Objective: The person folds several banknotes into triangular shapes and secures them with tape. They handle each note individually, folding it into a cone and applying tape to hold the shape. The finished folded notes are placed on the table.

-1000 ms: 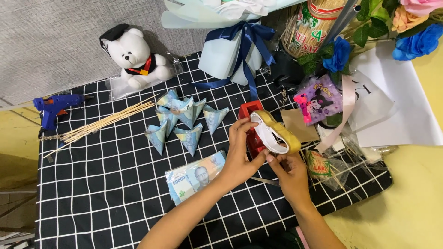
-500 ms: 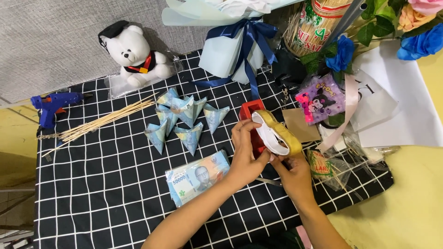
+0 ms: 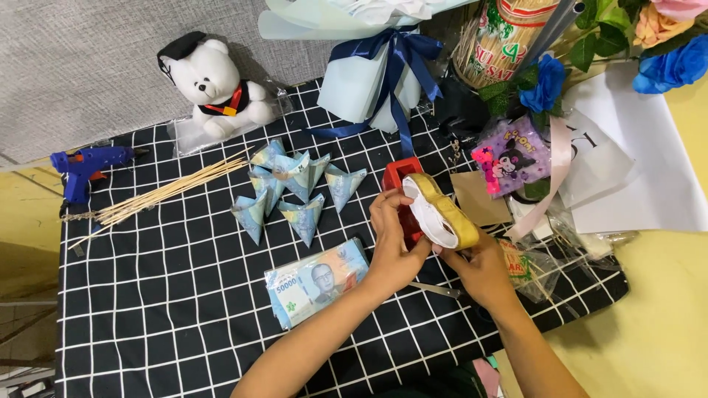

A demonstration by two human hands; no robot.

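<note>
We pinch the tape roll [image 3: 436,210] in both hands — left hand [image 3: 393,239] wrapped at its side, right hand [image 3: 483,267] closed beneath — keeping it steady over the red dispenser [image 3: 402,193].

Both forearms enter from about six o'clock bare to the frame's edge, with no sleeve, watch, bracelet or glove showing on either, and the left hand [image 3: 394,247] and right hand [image 3: 483,269] carry no ring that can be made out, their fingernails short and unpainted.
</note>
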